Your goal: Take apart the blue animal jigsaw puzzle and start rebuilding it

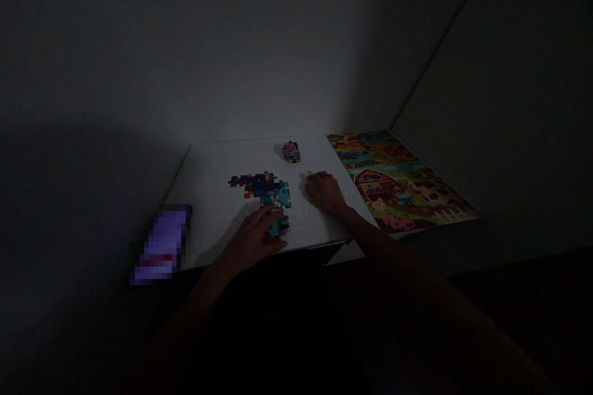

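Observation:
A partly joined jigsaw puzzle point(278, 192) lies on the white tabletop point(208, 191), its dark blue part toward the back left and its teal part with a white rabbit nearer me. My left hand point(254, 231) is open, its fingers spread over the puzzle's near end and hiding some of it. The thumb rests near the table's front edge. To the right of the puzzle, my right hand point(324, 191) touches the tabletop with loosely bent fingers, a little apart, and no piece shows in them. Behind both hands sits a pile of loose puzzle pieces point(291, 152).
At the right lie colourful picture sheets point(398, 191) with a red barn and farm animals. A phone-like device with a blurred purple screen point(162, 244) is at the left edge. A wall point(259, 62) rises behind the table, and the room is dim.

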The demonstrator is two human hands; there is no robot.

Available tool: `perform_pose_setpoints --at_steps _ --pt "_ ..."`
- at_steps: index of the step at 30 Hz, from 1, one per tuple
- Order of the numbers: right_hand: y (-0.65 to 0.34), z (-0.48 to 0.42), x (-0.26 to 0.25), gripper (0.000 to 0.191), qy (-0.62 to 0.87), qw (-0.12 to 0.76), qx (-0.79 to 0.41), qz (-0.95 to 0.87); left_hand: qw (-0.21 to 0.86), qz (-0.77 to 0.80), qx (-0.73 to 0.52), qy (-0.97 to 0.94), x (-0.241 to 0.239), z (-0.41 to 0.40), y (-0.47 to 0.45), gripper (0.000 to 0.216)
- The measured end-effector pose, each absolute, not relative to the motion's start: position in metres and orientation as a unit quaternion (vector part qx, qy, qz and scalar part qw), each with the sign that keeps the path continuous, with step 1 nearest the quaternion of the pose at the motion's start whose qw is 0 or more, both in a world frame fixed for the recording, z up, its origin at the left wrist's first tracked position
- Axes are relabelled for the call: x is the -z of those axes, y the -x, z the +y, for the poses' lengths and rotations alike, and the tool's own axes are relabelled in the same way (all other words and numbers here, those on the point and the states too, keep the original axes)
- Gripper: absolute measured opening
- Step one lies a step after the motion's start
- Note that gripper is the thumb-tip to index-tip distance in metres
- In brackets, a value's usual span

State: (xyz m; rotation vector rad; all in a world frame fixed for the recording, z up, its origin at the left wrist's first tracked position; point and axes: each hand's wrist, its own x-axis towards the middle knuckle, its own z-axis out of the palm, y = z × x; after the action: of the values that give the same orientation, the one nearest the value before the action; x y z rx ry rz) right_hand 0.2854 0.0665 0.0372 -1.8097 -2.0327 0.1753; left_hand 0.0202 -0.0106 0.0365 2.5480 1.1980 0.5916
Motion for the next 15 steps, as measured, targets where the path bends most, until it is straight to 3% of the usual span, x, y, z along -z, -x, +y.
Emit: perform_pose_setpoints --at_steps 9,15 --pt "-0.249 0.094 -0.044 0.060 0.583 0.136 -0.126 -0.791 0.040 0.536 -0.220 -0.814 -0.031 0.073 0.010 0.039" --pt "-0.234 0.108 -0.048 0.062 0.587 0.091 -0.137 -0.793 0.037 0.576 -0.171 -0.798 -0.027 0.106 0.015 0.045"
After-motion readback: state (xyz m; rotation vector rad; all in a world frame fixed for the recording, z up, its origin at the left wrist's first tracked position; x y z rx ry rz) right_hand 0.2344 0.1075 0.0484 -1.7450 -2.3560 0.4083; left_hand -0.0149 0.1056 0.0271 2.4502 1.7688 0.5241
